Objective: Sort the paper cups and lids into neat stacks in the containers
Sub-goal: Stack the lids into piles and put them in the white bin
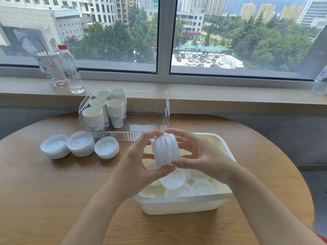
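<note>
A stack of white lids (pixel 165 149) lies on its side between both hands, above the white tub (pixel 178 205). My left hand (pixel 139 161) grips it from the left, my right hand (pixel 198 154) from the right. Loose white lids (pixel 184 184) lie scattered inside the tub under my hands. Three stacks of lids (pixel 79 146) sit on the table to the left. A clear container (pixel 150 103) behind holds several stacks of paper cups (pixel 106 110) in its left half.
The round wooden table (pixel 53 191) stands against a window sill. On the sill at the left stand a plastic drink cup with a red straw (pixel 51 69) and a water bottle (pixel 70 68). Another bottle (pixel 321 82) shows at the right edge.
</note>
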`<state>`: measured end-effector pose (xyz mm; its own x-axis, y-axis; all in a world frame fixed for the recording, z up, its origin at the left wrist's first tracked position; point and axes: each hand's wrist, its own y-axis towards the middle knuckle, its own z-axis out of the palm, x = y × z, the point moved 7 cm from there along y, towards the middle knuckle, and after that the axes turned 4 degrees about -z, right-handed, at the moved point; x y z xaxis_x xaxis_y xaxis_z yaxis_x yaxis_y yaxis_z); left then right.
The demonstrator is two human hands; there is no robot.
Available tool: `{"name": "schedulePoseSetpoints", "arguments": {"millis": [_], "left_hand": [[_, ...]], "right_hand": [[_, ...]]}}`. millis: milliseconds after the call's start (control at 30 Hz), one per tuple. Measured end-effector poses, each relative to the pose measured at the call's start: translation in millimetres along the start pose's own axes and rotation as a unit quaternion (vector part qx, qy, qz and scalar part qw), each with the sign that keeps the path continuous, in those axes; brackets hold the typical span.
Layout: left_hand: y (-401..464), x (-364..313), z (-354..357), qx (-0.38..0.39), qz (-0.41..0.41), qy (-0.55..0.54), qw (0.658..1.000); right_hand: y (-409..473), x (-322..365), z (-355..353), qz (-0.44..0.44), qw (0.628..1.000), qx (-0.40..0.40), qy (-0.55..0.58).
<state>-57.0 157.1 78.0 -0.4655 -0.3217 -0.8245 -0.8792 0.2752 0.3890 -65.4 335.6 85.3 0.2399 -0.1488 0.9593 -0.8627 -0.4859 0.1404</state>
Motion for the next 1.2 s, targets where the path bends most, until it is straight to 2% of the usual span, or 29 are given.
{"name": "schedulePoseSetpoints", "arguments": {"millis": [133, 467, 633, 767, 1033, 1200], "left_hand": [[0, 2, 0, 0.008, -0.008, 0.006, 1.000], [0, -2, 1, 0.027, 0.009, 0.011, 1.000], [0, -3, -5, 0.001, 0.008, 0.012, 1.000], [1, -7, -3, 0.020, 0.026, 0.013, 0.999], [0, -8, -1, 0.024, 0.028, 0.016, 0.999], [0, -13, -5, 0.001, 0.058, 0.042, 0.997]], "right_hand": [[2, 1, -11, 0.005, 0.999, -0.045, -0.028], [3, -1, -3, 0.004, 0.999, 0.001, 0.049], [3, -1, -5, 0.003, 1.000, 0.001, 0.029], [3, 2, -4, 0.003, 1.000, 0.007, -0.010], [4, 3, -3, 0.007, 1.000, -0.022, -0.007], [7, 2, 0, 0.007, 1.000, -0.024, 0.002]]}}
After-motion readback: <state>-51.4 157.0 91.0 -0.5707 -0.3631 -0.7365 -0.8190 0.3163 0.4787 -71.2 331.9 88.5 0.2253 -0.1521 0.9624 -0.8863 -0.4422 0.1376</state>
